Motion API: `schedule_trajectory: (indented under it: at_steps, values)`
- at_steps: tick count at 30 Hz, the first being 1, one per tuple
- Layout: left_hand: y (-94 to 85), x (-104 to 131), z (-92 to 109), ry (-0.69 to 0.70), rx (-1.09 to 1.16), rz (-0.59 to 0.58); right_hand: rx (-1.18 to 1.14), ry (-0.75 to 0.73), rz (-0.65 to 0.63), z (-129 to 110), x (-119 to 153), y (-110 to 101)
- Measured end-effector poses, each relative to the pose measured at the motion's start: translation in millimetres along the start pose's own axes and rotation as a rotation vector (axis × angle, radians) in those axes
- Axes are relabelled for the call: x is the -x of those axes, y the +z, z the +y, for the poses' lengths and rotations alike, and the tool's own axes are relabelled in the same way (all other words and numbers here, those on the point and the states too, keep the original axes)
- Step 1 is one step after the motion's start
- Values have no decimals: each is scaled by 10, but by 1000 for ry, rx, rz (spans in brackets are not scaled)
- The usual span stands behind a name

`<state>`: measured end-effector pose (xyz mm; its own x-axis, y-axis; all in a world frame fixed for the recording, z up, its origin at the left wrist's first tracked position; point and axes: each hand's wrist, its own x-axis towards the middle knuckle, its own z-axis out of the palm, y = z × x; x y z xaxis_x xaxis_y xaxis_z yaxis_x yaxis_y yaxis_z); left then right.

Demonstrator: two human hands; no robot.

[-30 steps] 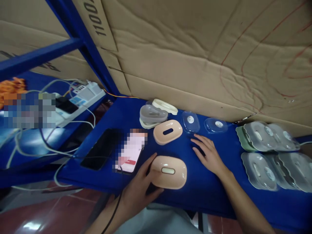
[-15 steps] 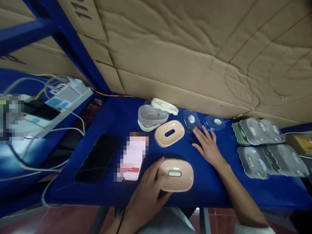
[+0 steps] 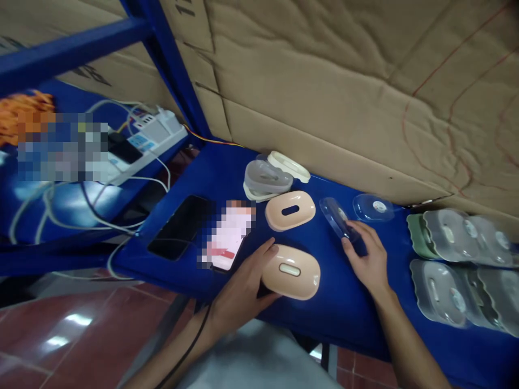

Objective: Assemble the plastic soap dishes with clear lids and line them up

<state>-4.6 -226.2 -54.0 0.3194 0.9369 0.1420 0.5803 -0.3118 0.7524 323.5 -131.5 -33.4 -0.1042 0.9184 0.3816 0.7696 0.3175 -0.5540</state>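
Note:
My left hand (image 3: pixel 245 283) grips the left end of a peach soap dish (image 3: pixel 306 278), a rounded oval with a pale slot in its middle, low over the front of the table. Between thumb and fingers, my right hand (image 3: pixel 371 259) pinches the near edge of a clear plastic lid (image 3: pixel 335 215) bearing a round sticker; the lid is tilted up. Behind the held dish lies another peach piece (image 3: pixel 273 220) with an open slot. A second clear lid (image 3: pixel 367 209) rests flat, beyond my right hand.
Grey dish pieces (image 3: pixel 263 178) and a cream one (image 3: pixel 284 162) lie at the back. Two phones, one dark (image 3: pixel 174 232) and one lit (image 3: pixel 233 232), are on the left. Several covered soap dishes (image 3: pixel 438 294) stand at right. A power strip (image 3: pixel 156 135) with cables sits far left.
My right hand, earlier spread at the lid's edge, has closed on the lid and tilted it up. My left hand keeps hold of the peach dish. The camera view has shifted.

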Motion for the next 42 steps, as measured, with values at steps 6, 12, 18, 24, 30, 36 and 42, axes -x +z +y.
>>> schedule_trajectory:
  at_steps: [6, 12, 18, 24, 30, 36, 42]
  values:
    - [-9, -85, 0, -32, 59, -13, -187, -31, 63, -247, 265, -122]
    - [42, -90, -32, -11, 116, -4, -94, -524, -173, -497, 711, -21]
    - [25, -97, -27, -3, 133, -43, -39, -496, -330, -571, 722, 152]
    - [13, -114, -40, 19, 133, -37, 79, -577, -361, -616, 664, 187]
    - [17, -117, -67, 54, 137, -18, 109, -585, -425, -621, 663, 102]
    - [17, -115, -79, 84, 152, -21, 156, -601, -460, -689, 687, 100]
    - [14, -122, -58, 32, 116, -40, 105, -573, -450, -665, 686, 133]
